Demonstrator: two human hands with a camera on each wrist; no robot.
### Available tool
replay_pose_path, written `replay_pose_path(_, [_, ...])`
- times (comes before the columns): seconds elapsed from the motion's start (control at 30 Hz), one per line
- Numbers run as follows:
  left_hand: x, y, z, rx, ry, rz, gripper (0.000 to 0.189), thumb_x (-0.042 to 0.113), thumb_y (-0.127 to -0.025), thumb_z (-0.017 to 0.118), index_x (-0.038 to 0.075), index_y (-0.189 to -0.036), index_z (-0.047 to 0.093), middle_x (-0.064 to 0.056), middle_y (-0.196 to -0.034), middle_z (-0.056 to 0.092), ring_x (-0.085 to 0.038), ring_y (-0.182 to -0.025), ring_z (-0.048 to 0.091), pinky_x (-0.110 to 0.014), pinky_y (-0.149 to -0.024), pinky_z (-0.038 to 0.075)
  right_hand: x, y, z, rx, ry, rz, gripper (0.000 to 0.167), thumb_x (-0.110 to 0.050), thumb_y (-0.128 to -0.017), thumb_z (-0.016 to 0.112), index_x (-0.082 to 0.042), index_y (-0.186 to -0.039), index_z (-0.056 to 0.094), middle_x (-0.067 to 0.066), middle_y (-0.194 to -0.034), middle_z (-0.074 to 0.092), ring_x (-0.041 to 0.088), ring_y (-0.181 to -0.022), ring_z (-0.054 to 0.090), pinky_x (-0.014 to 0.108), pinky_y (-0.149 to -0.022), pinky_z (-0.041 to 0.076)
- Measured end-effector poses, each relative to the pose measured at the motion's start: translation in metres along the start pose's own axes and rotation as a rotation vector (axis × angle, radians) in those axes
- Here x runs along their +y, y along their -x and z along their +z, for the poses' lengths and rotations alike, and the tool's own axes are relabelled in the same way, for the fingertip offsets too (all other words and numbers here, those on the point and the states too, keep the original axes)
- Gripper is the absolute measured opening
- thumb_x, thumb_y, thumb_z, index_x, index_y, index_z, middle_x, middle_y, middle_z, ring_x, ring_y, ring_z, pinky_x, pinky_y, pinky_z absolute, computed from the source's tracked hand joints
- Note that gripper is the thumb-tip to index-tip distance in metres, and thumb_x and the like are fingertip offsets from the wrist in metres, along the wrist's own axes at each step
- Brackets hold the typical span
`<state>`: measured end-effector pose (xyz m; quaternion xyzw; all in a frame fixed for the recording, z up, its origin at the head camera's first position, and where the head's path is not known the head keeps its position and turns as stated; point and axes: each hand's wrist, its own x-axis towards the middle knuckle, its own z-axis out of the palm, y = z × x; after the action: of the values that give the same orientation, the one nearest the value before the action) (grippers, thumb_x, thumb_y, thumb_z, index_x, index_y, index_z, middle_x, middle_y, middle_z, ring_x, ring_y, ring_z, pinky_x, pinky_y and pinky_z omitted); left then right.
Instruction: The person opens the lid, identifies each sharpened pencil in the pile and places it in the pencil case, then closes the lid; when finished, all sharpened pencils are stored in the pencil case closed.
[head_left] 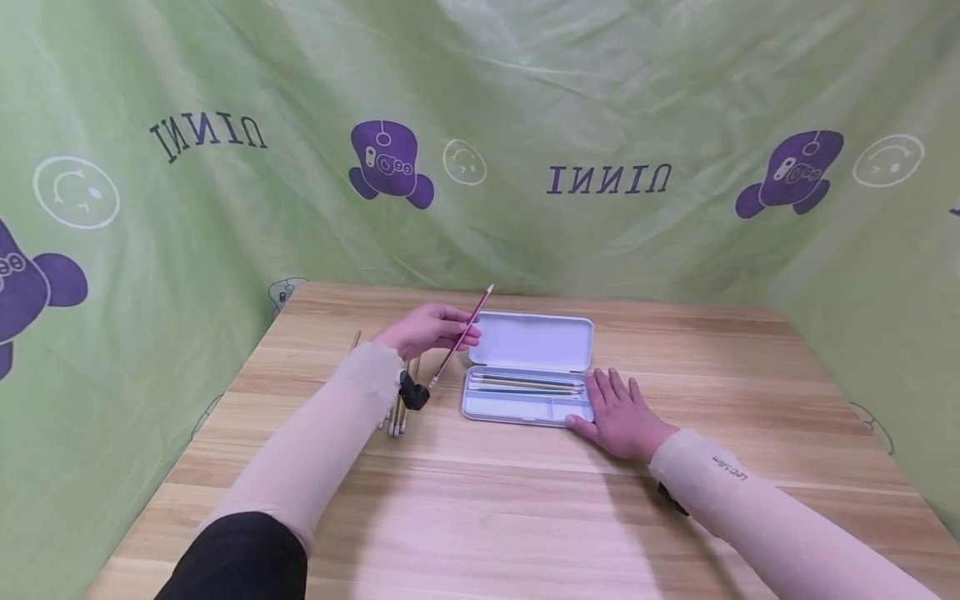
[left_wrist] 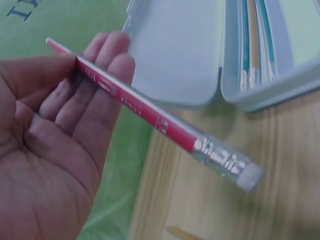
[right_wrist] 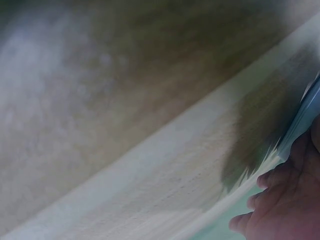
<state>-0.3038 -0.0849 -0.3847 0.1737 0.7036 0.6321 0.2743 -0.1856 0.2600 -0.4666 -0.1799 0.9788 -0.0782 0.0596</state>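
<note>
My left hand pinches a red pencil between thumb and fingers, beside the case's raised lid. The pencil is tilted, its white eraser end and silver ferrule pointing down toward me in the head view. A light blue-grey pencil case lies open on the table, its lid folded back. Several pencils, green and yellow, lie side by side in its long compartment. My right hand rests with its fingers straight at the case's right edge, thumb near the front corner.
Several loose pencils lie on the wooden table left of the case, partly hidden under my left forearm. A small divided compartment fills the case's front right. Green printed cloth hangs behind the table and at both sides.
</note>
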Motion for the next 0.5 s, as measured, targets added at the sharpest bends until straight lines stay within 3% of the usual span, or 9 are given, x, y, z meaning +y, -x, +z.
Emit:
replay_pose_path(0.27, [0.004,-0.018,0.029,-0.113,-0.072,-0.057,0.035,-0.008,-0.106,0.044,-0.021,-0.138,0.047,-0.039,-0.128,0.060,-0.015,-0.091,0.071,-0.045,-0.102,0.053,0.000,0.000,-0.001,-0.011,-0.006,0.007,0.093,-0.057,-0.104,0.047,0.015,-0.157,0.018,0.038,-0.162,0.018,0.058,-0.149,0.010,0.073,-0.118,0.006])
replay_pose_path(0.5, [0.000,-0.034,0.050,-0.125,-0.222,-0.057,0.031,-0.008,-0.103,0.049,-0.019,-0.132,0.056,-0.030,-0.115,0.070,-0.017,-0.089,0.072,-0.037,-0.091,0.059,-0.001,0.000,-0.003,-0.022,-0.006,0.011,0.097,-0.063,-0.103,0.044,0.014,-0.157,0.019,0.038,-0.162,0.018,0.057,-0.149,0.010,0.073,-0.118,0.005])
